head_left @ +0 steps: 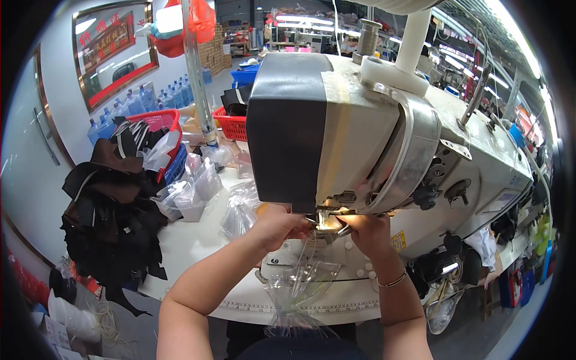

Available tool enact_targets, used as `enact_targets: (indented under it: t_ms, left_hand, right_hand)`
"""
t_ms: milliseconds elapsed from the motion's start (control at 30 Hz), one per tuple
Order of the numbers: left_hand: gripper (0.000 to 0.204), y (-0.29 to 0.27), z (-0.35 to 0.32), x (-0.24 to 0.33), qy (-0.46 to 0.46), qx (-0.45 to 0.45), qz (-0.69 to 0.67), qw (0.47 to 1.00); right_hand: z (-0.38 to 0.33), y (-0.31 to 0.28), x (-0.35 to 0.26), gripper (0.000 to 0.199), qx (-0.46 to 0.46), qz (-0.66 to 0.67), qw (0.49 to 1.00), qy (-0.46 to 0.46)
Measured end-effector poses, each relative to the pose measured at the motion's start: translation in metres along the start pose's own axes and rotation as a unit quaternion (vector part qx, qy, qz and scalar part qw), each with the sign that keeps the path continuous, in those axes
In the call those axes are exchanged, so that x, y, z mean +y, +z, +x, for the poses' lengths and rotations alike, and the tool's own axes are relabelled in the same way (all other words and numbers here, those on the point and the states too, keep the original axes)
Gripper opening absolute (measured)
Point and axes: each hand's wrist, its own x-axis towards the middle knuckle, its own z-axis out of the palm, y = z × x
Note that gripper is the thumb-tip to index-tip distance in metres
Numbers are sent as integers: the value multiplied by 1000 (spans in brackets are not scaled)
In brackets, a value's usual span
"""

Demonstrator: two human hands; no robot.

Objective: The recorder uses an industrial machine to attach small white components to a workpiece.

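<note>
A large sewing machine point(366, 138) stands before me, its lamp lighting the needle area point(327, 222). My left hand point(279, 228) is just left of the needle, its fingers closed together at the stitching spot. On the other side my right hand point(368, 233) reaches in, fingers bent and partly hidden under the machine head. What the fingertips grip is too small and shaded to tell. Between my forearms a crumpled clear plastic sheet point(303, 282) hangs from near the needle, over the table's front edge toward my lap.
Left of the machine, clear plastic pieces point(240, 210) lie on the white table point(240, 306). A heap of dark cut pieces point(114, 222) hangs at the left, beside a pink-red basket point(171, 123). Behind stand a red basket point(231, 125), a metal pole point(200, 72) and blue water bottles point(141, 99).
</note>
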Motion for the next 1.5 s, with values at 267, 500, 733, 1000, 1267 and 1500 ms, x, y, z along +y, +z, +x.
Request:
enact_targets:
  t_ms: [267,500,733,1000,1267,1500]
  left_hand:
    - [12,2,-2,-11,-5,4,-37,999]
    - [10,-2,1,-3,-50,-20,-42,998]
    - [9,4,-10,-17,-18,40,-54,998]
    - [8,14,-16,-26,3,54,-142,988]
    - [15,14,-24,-26,8,75,-167,983]
    - [25,-22,-22,2,380,31,295,876]
  right_hand:
    - [-29,13,-9,9,67,86,970,216]
    - [-50,-2,-56,4,-88,475,768,420]
    - [-33,-35,-19,15,-65,546,682,482]
    - [-38,-24,22,16,-21,610,623,490]
    - [-25,5,56,5,44,636,560,529]
    - [-52,31,75,11,90,76,934,337]
